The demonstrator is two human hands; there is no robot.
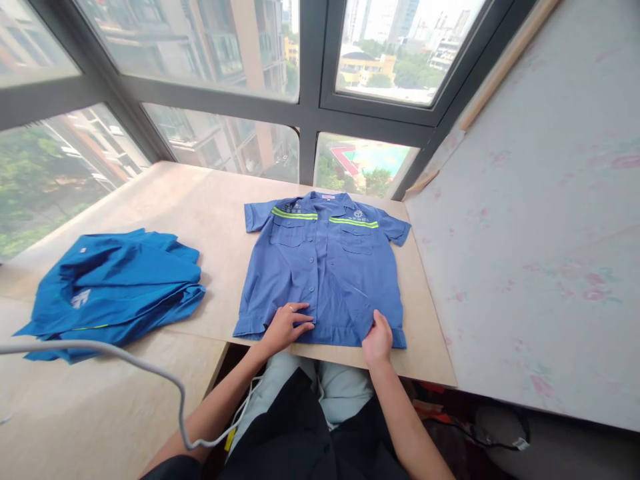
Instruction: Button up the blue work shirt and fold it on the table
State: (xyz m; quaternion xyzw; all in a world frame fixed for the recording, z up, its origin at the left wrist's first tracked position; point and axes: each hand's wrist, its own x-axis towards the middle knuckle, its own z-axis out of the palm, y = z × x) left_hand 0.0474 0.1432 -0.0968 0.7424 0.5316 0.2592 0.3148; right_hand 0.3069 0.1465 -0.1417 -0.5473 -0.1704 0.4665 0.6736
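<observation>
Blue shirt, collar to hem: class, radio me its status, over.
Left hand spread on lower front; right hand pinching fabric near hem. Blue shirt front up, sleeves out. Crumpled garment at left, grey cable near left forearm.

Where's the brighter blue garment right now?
In the head view, the brighter blue garment lies bunched on the tabletop, left of the button-up shirt.

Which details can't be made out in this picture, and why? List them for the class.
All in the head view:
Print on the collar label of the short-sleeved work shirt: too small.
Inner layers of the bundled blue garment: hidden by its own folds.
One end of the grey cable: cut off by the left edge.
Some fingertips of the right hand: hidden by the hand itself.
</observation>
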